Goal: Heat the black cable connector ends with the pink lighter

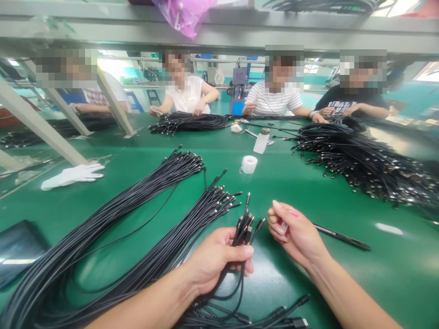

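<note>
Near the bottom centre my left hand (222,258) is wrapped round a small bunch of black cable ends (245,228), their plugs pointing up. To its right, my right hand (293,228) is closed in a pinch, with a small pinkish and metallic item partly showing between its fingers; I cannot make out what it is. A long looped bundle of black cables (113,219) curves round on the left, with its plug ends at two places beside my left hand. More loose cable plugs (281,315) lie below my hands.
On the green table (206,155) are a white tape roll (248,164), a bottle (262,140), a white glove (73,176), a black pen (343,236) and a dark pouch (20,249). Cable heaps (370,160) lie right and at the back. Several people sit opposite.
</note>
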The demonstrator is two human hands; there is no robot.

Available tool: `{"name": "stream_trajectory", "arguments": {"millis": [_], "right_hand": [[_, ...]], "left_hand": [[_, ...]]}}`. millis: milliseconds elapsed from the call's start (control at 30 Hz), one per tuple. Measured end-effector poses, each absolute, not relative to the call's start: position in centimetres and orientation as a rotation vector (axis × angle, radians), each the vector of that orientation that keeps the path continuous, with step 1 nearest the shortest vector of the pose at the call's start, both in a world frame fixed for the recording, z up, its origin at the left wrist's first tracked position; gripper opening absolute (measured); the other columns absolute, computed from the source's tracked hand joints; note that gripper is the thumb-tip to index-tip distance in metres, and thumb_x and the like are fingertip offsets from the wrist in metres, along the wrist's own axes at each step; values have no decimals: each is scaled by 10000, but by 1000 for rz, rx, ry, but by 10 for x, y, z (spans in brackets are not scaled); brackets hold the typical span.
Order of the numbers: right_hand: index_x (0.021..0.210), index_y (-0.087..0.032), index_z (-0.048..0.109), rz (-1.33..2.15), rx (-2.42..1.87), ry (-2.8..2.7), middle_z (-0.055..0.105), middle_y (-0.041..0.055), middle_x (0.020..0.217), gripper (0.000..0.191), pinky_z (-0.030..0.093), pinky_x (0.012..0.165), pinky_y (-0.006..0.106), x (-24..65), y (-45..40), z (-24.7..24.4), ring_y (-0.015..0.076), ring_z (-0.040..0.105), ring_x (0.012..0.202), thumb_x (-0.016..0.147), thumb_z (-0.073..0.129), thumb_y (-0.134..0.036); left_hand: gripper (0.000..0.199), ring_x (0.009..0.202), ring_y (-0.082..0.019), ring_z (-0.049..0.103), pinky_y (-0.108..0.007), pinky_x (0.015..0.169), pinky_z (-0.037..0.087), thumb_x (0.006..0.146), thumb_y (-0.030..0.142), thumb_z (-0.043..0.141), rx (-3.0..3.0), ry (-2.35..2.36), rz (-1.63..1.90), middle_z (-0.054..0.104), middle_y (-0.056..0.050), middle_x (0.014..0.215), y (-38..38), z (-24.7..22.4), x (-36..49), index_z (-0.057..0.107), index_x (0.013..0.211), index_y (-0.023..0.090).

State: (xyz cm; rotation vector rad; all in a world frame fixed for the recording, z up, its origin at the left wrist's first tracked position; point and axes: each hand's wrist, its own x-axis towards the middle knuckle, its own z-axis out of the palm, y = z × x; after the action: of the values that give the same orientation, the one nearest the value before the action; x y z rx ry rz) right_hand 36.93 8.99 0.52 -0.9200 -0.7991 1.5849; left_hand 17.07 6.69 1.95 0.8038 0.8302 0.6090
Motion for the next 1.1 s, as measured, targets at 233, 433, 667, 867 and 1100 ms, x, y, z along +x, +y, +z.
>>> {"name": "stream_trajectory", "arguments": {"millis": [233,433,667,867,1100], "right_hand": [[1187,-247,605,1755,-892,-1034,619,32,1031,512,161,377,161,364,77,11,-25,341,424,722,820,-254],[1093,-179,654,1624,-1054,-1078,550,-26,689,383,149,369,156,361,75,11,4,323,420,779,777,-360],[1036,-177,610,1581,-1099,-1049,604,-8,719,383,160,347,162,359,78,11,21,376,395,784,760,-423],[1028,-182,565,1474,-1071,-1137,641,-3,749,357,220,391,169,357,80,8,19,386,410,817,728,-419],[1098,-198,570,1433,-1096,-1238,507,-74,643,461,292,420,191,352,77,9,44,404,429,744,787,-397]], "left_hand": [[253,522,-117,611,-186,518,389,711,262,761,805,811,612,682,-80,618,67,21,170,576,807,119],[326,521,-133,629,-197,507,414,657,281,810,750,832,595,664,-62,612,66,19,172,604,844,112],[328,604,-136,638,-236,592,463,650,234,822,748,899,691,655,-40,690,68,20,172,601,863,118],[268,615,-87,576,-215,618,443,633,164,818,781,936,815,626,-7,720,75,21,167,629,816,115],[363,628,-109,605,-224,613,450,612,240,860,778,919,763,646,-27,736,74,19,167,641,870,108]]}}
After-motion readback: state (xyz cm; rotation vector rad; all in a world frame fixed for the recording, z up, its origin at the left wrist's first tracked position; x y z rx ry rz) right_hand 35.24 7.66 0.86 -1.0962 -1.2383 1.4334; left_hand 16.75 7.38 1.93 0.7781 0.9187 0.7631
